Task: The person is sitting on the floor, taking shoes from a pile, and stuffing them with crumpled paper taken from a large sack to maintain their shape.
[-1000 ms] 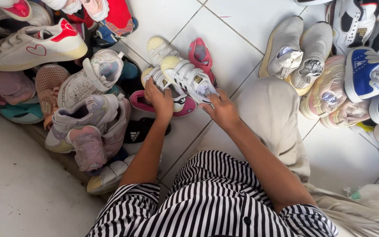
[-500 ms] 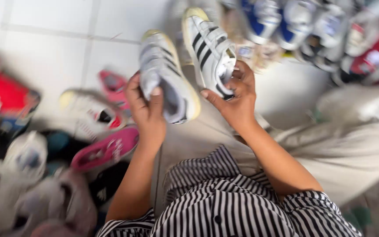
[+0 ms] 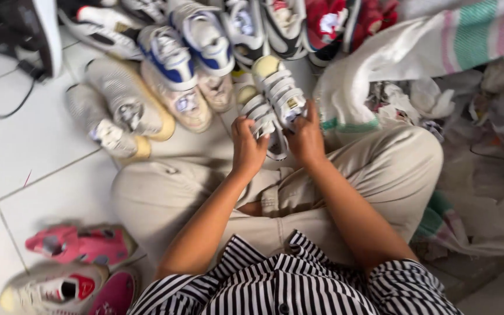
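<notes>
White strap-fastened sneakers sat as a pair above the person's beige-trousered knees, the left hand closed in a firm grip on the nearer shoe and the right hand on the farther, beside blue-and-white sneakers on the tiled floor.

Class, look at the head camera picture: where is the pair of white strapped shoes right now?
The white strapped shoes are upper centre, held by the left hand and right hand, above the beige trousers.

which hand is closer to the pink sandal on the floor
Left. The left hand holds a white strapped shoe on the side toward the pink sandal; the right hand holds the other shoe, farther away.
</notes>
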